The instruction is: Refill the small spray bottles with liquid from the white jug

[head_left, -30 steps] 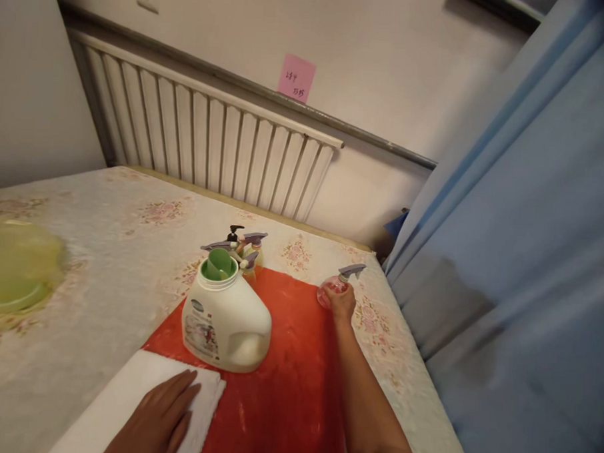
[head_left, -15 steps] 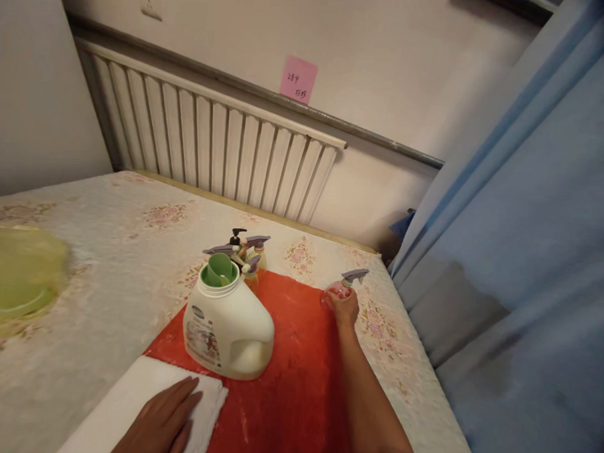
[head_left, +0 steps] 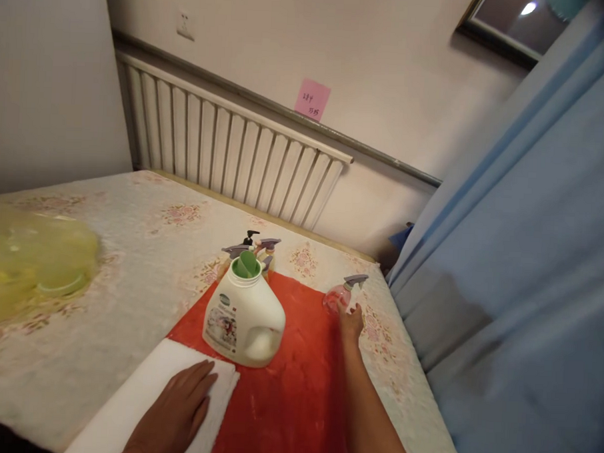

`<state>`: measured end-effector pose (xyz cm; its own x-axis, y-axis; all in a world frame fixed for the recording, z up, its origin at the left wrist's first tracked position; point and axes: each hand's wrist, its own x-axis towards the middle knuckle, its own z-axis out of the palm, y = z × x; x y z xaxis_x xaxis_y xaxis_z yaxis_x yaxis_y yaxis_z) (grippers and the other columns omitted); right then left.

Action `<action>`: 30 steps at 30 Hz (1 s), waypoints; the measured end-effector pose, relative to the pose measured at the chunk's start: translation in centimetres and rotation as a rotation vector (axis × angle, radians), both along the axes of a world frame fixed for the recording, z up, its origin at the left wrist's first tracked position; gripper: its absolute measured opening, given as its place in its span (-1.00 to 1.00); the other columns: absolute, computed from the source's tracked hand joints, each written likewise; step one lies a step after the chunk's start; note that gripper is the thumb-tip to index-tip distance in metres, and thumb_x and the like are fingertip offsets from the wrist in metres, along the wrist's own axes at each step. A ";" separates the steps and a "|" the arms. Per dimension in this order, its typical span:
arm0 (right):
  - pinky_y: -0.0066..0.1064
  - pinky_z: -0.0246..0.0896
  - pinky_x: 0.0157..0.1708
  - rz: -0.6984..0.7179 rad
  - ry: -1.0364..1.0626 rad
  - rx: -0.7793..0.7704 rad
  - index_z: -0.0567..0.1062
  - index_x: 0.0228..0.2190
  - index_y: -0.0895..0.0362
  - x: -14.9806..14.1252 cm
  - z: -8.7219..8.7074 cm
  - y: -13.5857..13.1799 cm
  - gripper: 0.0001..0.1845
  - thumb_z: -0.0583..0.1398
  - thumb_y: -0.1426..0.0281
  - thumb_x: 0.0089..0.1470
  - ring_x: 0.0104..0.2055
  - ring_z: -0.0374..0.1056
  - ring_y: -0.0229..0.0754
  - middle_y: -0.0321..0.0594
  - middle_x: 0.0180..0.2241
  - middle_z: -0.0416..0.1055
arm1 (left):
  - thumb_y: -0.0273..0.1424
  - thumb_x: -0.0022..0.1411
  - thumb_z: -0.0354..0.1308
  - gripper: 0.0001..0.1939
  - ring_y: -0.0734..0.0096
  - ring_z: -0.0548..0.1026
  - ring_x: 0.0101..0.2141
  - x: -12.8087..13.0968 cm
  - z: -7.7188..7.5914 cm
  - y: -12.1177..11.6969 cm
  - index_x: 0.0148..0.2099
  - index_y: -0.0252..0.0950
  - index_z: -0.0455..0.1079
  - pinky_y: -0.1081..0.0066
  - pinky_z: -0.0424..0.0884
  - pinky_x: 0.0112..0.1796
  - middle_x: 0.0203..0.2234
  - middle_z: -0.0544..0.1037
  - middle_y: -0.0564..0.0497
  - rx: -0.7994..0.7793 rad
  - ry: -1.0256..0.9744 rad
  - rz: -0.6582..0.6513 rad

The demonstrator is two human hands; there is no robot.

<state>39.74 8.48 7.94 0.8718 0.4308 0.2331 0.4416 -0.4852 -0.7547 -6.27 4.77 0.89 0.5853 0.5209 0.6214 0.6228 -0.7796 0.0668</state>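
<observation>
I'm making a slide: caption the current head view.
Right hand at a pink spray bottle, left hand on white cloth, jug between.

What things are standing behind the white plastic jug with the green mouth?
Behind the white plastic jug, grey trigger spray heads and a black pump top stick up. The jug covers most of the bottles below, so their number is unclear.

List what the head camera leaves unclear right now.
Head view, in every case:
White jug: its label's fine print is too small and blurred.
Spray bottles behind it: bodies mostly hidden by the jug.
Right hand: too small to tell whether it touches the pink spray bottle.
Yellow see-through object: cut off by the left edge.
Framed picture: cut off by the top edge.
</observation>
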 end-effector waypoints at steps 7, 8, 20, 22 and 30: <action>-0.31 0.30 -0.07 0.067 0.114 0.020 0.48 0.01 0.24 -5.6 -0.6 -4.7 -0.31 0.23 0.09 -0.10 -0.05 0.49 0.05 0.03 -0.11 0.57 | -0.39 0.31 0.04 -0.67 0.14 0.50 0.03 0.4 -0.9 -0.1 0.06 -0.24 0.48 0.13 0.44 0.05 0.05 0.55 -0.13 -0.040 -0.035 0.020; -0.31 0.31 -0.07 0.085 0.124 0.032 0.49 -0.01 0.23 -6.5 -0.7 -5.4 -0.34 0.23 0.09 -0.10 -0.05 0.50 0.04 0.01 -0.12 0.58 | -0.40 0.31 0.04 -0.68 0.13 0.49 0.04 0.5 -1.0 -0.1 0.05 -0.25 0.49 0.12 0.42 0.06 0.05 0.55 -0.13 -0.048 -0.038 0.020; -0.26 0.40 -0.10 0.253 0.248 0.190 0.55 -0.09 0.19 -15.6 -1.9 -11.8 -0.37 0.24 0.05 -0.14 -0.08 0.53 0.04 -0.02 -0.15 0.61 | -0.43 0.32 0.00 -0.67 0.10 0.45 0.09 0.7 -0.9 -0.4 0.06 -0.29 0.47 0.06 0.35 0.13 0.07 0.53 -0.17 -0.156 -0.072 0.009; -0.25 0.41 -0.10 0.282 0.280 0.204 0.55 -0.10 0.18 -16.9 -2.1 -12.6 -0.38 0.26 0.05 -0.14 -0.10 0.54 0.05 -0.03 -0.18 0.62 | -0.44 0.31 0.00 -0.68 0.09 0.44 0.10 0.7 -0.9 -0.4 0.05 -0.29 0.46 0.06 0.34 0.14 0.07 0.52 -0.17 -0.173 -0.082 0.005; -0.26 0.44 -0.16 0.326 0.485 0.306 0.54 -0.07 0.16 -21.8 -3.0 -15.5 -0.34 0.34 0.07 -0.20 -0.14 0.55 0.05 -0.08 -0.19 0.62 | -0.47 0.31 0.00 -0.69 0.10 0.43 0.09 0.7 -0.5 -0.8 0.03 -0.29 0.45 0.06 0.32 0.14 0.08 0.51 -0.16 -0.173 -0.095 0.002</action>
<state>17.98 -6.97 4.98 0.7450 0.6671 0.0003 0.1046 -0.1164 -0.9877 -5.58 4.00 0.39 0.5272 0.6255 0.5751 0.6084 -0.7504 0.2585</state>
